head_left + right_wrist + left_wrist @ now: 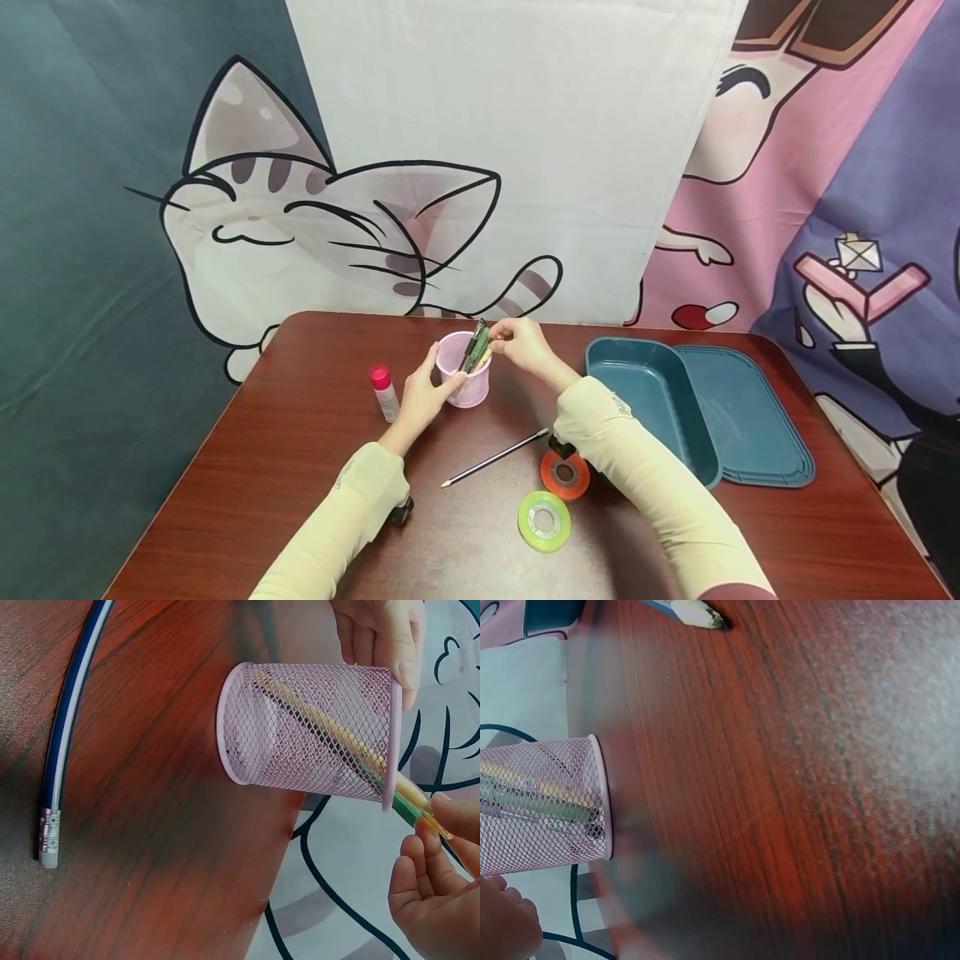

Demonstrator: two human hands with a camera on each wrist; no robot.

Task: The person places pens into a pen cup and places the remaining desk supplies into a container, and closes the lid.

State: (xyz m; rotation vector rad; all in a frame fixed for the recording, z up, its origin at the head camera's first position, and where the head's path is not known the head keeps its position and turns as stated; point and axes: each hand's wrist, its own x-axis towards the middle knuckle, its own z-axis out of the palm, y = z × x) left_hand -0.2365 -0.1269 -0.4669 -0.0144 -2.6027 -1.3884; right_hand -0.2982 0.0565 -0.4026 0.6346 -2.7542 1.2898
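Observation:
A pink mesh pen cup [467, 395] stands upright at the table's far side. My left hand [422, 395] holds it by the rim, with thumb and fingers on either side. At its mouth, my right hand [527, 345] pinches the upper end of a yellow pen [409, 790] between thumb and fingertips. A green pen [405, 809] lies against the yellow one, touching or close to the same fingertips. A dark pen [472, 343] also sticks out of the cup. Through the mesh in the left wrist view, the cup [547, 761] shows the pens slanting inside.
A glue stick [385, 395] with a red cap stands left of the cup. Nearer lies a striped pencil [495, 458], then orange tape [553, 482] and yellow-green tape [527, 523]. A teal box [652, 392] and its lid [750, 417] lie right.

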